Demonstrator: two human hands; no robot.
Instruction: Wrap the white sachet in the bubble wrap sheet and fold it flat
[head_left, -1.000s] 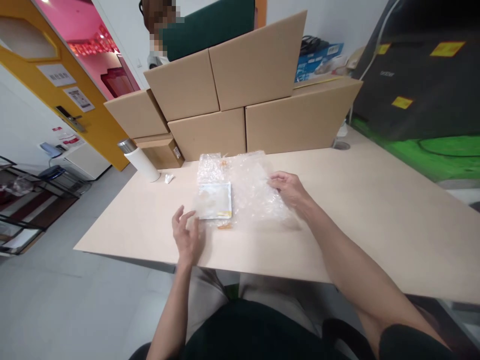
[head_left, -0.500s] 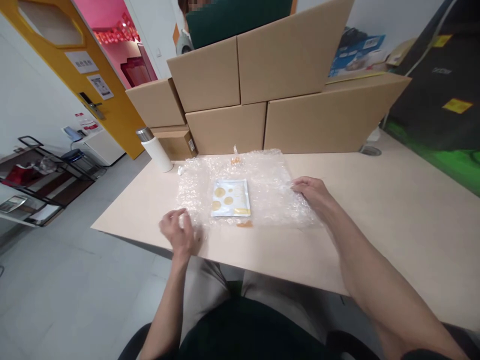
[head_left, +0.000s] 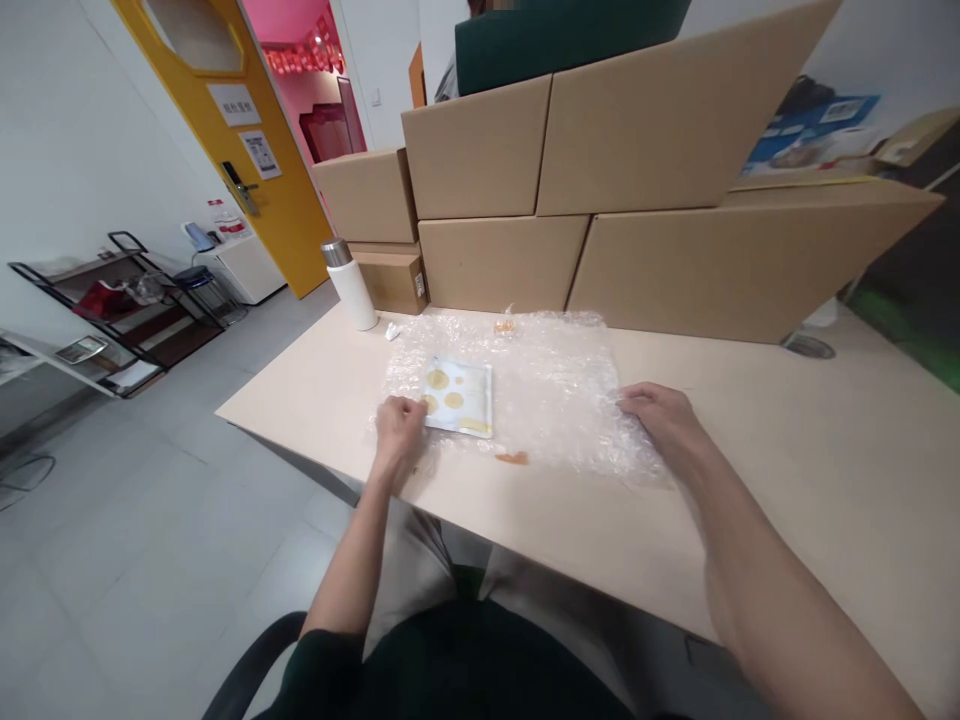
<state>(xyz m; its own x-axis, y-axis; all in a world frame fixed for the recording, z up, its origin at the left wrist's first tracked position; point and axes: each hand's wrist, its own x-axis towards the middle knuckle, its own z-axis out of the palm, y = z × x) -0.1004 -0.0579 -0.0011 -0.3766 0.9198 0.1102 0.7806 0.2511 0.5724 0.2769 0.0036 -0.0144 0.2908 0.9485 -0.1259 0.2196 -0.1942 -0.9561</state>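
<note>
A white, flat sealed packet (head_left: 466, 398) with gold circles lies on a spread sheet of clear bubble wrap (head_left: 555, 390). My left hand (head_left: 400, 428) is closed at the packet's left edge, its thumb and fingers pinching that side. On the other side, my right hand (head_left: 661, 415) pinches the right edge of the bubble wrap, where the sheet is crumpled. Bits of orange tape (head_left: 512, 458) show at the sheet's near edge and at its far edge.
Brown cardboard boxes (head_left: 502, 262) are stacked along the table's far side. A white bottle with a metal cap (head_left: 352, 292) stands at the back left, near a small crumpled white scrap (head_left: 392, 331). The wooden table (head_left: 300, 400) ends close to my lap.
My left hand has moved from beside the sheet to the packet's left edge and closed on it. The packet has shifted left on the wrap. The camera view has turned leftward.
</note>
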